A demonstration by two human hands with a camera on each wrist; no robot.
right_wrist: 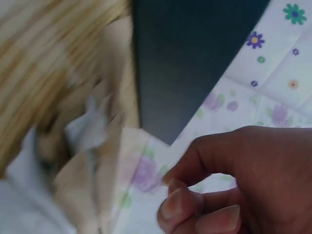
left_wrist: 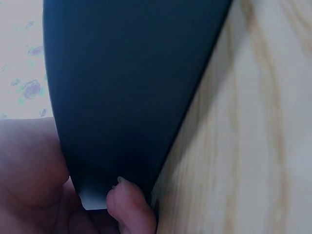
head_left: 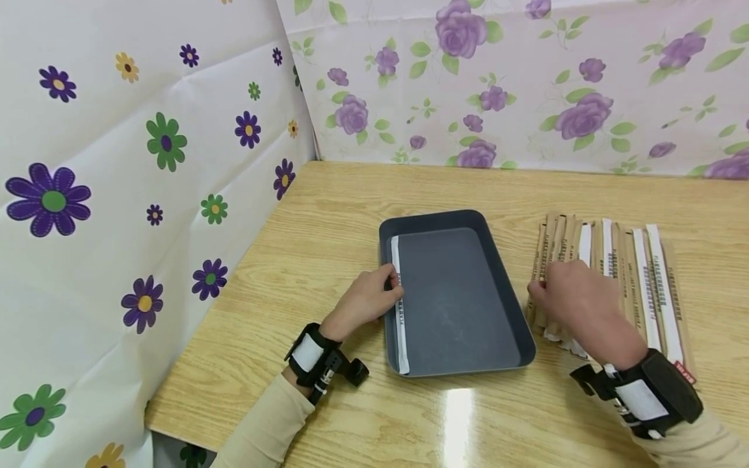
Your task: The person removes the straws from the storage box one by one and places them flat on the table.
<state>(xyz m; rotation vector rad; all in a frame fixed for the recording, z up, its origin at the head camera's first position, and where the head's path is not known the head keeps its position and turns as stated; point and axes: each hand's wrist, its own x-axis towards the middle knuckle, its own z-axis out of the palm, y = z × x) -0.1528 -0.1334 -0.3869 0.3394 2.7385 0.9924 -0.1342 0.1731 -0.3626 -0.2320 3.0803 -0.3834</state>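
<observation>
A dark grey tray (head_left: 456, 299) lies on the table with one white paper-wrapped straw (head_left: 402, 351) along its left inner side. My left hand (head_left: 365, 296) reaches over the tray's left rim, thumb and index finger pinching the straw near its middle. In the left wrist view, a curled finger (left_wrist: 129, 207) sits against the tray's outer wall (left_wrist: 126, 87). My right hand (head_left: 585, 302) is over a row of wrapped straws (head_left: 646, 286), brown and white. Its fingers (right_wrist: 178, 204) are curled with nothing visible between them, beside the leftmost wrappers.
The wooden table (head_left: 281, 260) meets a white flower-print sheet (head_left: 146, 162) on the left and a purple rose-print sheet (head_left: 503, 84) behind. Table surface separates the tray from the straw row on its right.
</observation>
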